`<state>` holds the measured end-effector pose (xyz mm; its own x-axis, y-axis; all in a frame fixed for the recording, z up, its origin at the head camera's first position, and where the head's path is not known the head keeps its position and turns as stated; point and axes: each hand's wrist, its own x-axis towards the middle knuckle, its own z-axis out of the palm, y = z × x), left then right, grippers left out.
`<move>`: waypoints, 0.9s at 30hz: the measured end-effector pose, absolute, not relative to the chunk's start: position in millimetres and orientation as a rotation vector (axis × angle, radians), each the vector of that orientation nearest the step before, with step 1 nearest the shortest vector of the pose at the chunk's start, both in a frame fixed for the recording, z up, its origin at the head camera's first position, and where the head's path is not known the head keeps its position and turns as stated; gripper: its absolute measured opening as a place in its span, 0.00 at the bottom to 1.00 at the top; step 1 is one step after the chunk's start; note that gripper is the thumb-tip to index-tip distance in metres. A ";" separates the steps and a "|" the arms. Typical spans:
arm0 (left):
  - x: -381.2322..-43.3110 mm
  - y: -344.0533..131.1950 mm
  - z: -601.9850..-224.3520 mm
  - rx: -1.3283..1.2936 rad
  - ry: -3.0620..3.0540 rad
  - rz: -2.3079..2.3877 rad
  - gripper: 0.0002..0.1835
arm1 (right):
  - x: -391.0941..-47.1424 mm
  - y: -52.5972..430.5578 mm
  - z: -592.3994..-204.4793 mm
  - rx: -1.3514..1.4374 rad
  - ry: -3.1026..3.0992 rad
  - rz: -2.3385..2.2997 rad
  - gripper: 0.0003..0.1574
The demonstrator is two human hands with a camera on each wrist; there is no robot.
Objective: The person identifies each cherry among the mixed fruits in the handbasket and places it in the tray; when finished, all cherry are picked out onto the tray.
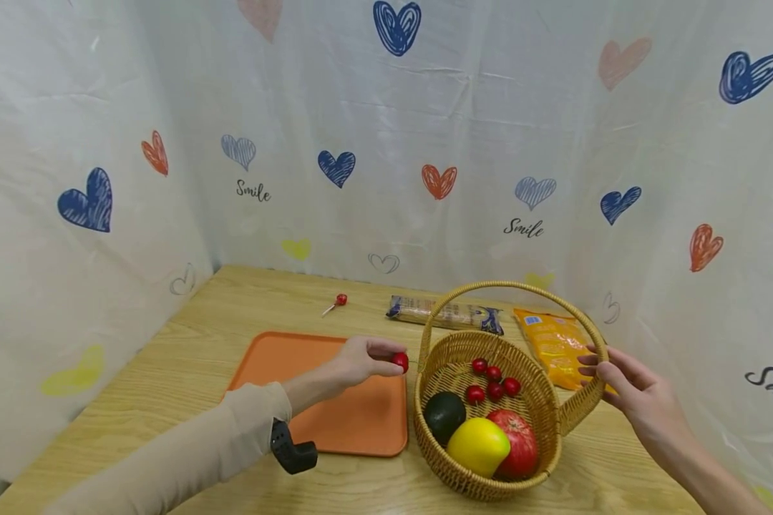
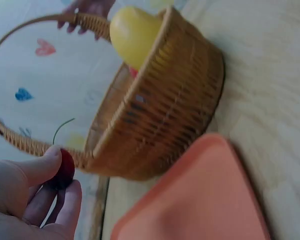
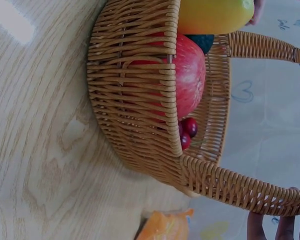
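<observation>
Between thumb and fingers my left hand (image 1: pixel 358 358) pinches a red cherry (image 1: pixel 401 362) with a thin green stem (image 2: pixel 63 129), just left of the wicker basket's rim and above the orange tray (image 1: pixel 361 422). My right hand (image 1: pixel 644 397) grips the right side of the basket's arched handle (image 1: pixel 592 336). Inside the wicker basket (image 1: pixel 489 489) lie several cherries (image 1: pixel 494 390), a dark green avocado-shaped fruit (image 1: pixel 445 415), a yellow mango-like fruit (image 1: pixel 479 447) and a red apple-like fruit (image 1: pixel 518 443).
A red lollipop (image 1: pixel 341 300) lies on the wooden table (image 1: pixel 187 386) behind the tray. Behind the basket are a long clear packet (image 1: pixel 444 312) with dark ends and an orange bag (image 1: pixel 554 343). A heart-printed curtain (image 1: pixel 361 107) closes off the back and sides.
</observation>
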<state>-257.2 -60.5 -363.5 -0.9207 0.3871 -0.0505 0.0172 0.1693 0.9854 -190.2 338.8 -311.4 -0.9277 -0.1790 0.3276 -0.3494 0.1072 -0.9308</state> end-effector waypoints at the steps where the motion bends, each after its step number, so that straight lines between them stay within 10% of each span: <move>1: -260.6 -62.5 -365.7 0.372 2.187 1.816 0.23 | -190.2 338.8 -311.2 0.536 -2.233 1.944 0.21; 27: -306.2 -85.0 -419.5 0.243 2.602 1.606 0.16 | -190.2 336.6 -311.1 0.563 -2.203 1.944 0.21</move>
